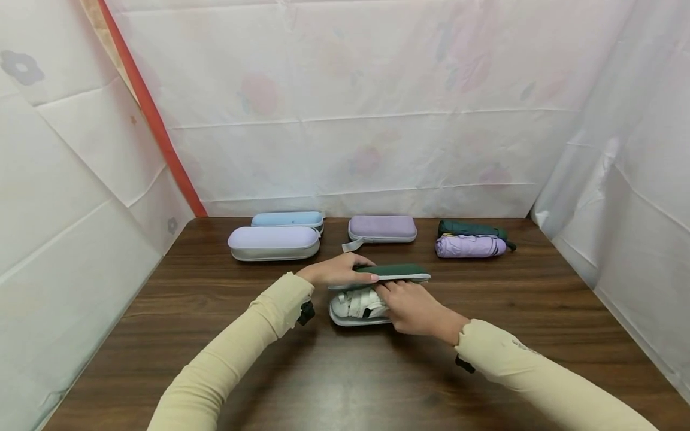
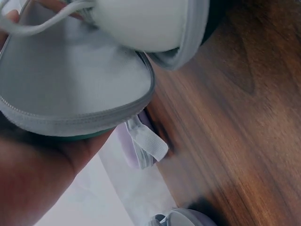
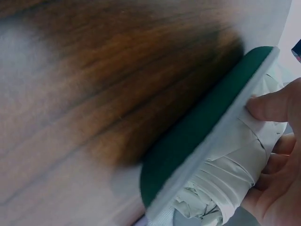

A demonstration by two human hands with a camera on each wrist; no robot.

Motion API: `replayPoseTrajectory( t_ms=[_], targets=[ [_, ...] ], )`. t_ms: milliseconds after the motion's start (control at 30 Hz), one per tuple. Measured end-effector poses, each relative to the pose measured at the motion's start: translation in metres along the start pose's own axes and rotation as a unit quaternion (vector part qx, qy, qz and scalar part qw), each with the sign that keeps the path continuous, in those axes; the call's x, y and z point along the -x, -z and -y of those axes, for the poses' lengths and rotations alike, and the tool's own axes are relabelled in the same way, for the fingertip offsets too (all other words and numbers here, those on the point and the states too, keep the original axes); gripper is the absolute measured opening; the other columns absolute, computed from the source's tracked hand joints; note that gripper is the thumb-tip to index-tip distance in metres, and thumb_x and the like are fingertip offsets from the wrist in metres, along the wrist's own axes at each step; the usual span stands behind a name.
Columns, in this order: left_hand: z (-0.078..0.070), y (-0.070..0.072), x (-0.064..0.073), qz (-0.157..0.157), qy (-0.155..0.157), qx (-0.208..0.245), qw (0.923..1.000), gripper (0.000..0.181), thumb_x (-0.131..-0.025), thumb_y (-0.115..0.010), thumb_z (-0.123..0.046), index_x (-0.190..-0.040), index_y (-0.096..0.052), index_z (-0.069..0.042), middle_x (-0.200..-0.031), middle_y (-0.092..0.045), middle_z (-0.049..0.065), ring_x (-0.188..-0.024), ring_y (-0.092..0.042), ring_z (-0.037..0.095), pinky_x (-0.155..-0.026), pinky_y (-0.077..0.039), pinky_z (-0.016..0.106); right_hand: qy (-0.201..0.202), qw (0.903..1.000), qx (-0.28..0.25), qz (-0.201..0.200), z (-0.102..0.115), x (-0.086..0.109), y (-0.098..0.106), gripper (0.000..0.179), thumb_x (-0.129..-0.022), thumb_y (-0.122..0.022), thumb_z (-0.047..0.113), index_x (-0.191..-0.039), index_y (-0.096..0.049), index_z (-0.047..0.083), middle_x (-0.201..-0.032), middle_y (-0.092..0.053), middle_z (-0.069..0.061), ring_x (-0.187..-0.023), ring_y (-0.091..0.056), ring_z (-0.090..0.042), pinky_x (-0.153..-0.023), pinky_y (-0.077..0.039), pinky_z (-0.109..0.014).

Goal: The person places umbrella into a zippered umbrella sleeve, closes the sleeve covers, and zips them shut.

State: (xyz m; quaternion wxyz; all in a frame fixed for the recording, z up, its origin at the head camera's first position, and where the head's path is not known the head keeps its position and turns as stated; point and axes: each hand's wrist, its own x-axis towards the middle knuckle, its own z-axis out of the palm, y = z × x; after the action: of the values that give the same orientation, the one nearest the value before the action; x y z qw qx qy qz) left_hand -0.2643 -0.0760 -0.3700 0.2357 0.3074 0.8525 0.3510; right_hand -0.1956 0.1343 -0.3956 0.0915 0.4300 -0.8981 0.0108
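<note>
A dark green zip case (image 1: 401, 270) lies in the middle of the table, its lid raised and its lower half (image 1: 360, 322) facing me. Inside sits a folded off-white umbrella (image 1: 356, 302), whose smooth rounded end (image 2: 141, 23) fills the top of the left wrist view. My left hand (image 1: 338, 270) grips the lid, thumb along its front edge; the grey lining (image 2: 80, 80) shows from below. With thumb and bent fingers, my right hand (image 1: 414, 306) holds the umbrella at its right part. In the right wrist view its fabric folds (image 3: 225, 174) lie beside the case's green shell (image 3: 207, 127).
Behind the case stand a lavender case (image 1: 274, 242), a light blue case (image 1: 286, 219) and a purple case (image 1: 383, 228) with a strap. Towards the back right lie a lilac folded umbrella (image 1: 469, 246) and a dark green one (image 1: 469, 228). White sheeting (image 1: 366, 120) surrounds the table.
</note>
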Motion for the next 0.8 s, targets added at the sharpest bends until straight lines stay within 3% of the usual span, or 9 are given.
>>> replayPoseTrajectory(
  t_ms=[467, 567, 800],
  targets=[
    [-0.006, -0.0014, 0.0007, 0.008, -0.01, -0.021, 0.9997, 0.057, -0.094, -0.058, -0.041, -0.138, -0.049, -0.007, -0.131, -0.054, 0.006, -0.113, -0.052, 0.013, -0.094, -0.041, 0.033, -0.028, 0.998, -0.05, 0.027, -0.0055, 0.0084, 0.0054, 0.053, -0.084, -0.071, 0.016, -0.129, -0.048, -0.001, -0.108, -0.063, -0.011, -0.093, -0.062, -0.021, -0.077, -0.051, -0.039],
    [-0.0065, -0.0015, 0.001, 0.008, -0.009, -0.027, 0.9996, 0.057, -0.093, -0.058, -0.041, -0.138, -0.049, -0.007, -0.131, -0.054, 0.006, -0.112, -0.052, 0.011, -0.094, -0.041, 0.032, -0.031, 0.9979, -0.048, 0.028, -0.0042, 0.0095, 0.0047, 0.054, -0.087, -0.07, 0.019, -0.129, -0.045, -0.003, -0.106, -0.063, -0.013, -0.094, -0.062, -0.025, -0.078, -0.051, -0.04],
    [-0.0042, -0.0032, 0.0017, 0.008, -0.014, -0.027, 0.9995, 0.057, -0.094, -0.057, -0.041, -0.138, -0.048, -0.006, -0.128, -0.055, 0.006, -0.104, -0.053, 0.01, -0.091, -0.042, 0.031, -0.029, 0.9985, -0.022, 0.041, -0.004, 0.0086, 0.001, 0.053, -0.09, -0.065, 0.017, -0.133, -0.044, -0.004, -0.121, -0.057, -0.017, -0.104, -0.059, -0.029, -0.084, -0.049, -0.042]
  ],
)
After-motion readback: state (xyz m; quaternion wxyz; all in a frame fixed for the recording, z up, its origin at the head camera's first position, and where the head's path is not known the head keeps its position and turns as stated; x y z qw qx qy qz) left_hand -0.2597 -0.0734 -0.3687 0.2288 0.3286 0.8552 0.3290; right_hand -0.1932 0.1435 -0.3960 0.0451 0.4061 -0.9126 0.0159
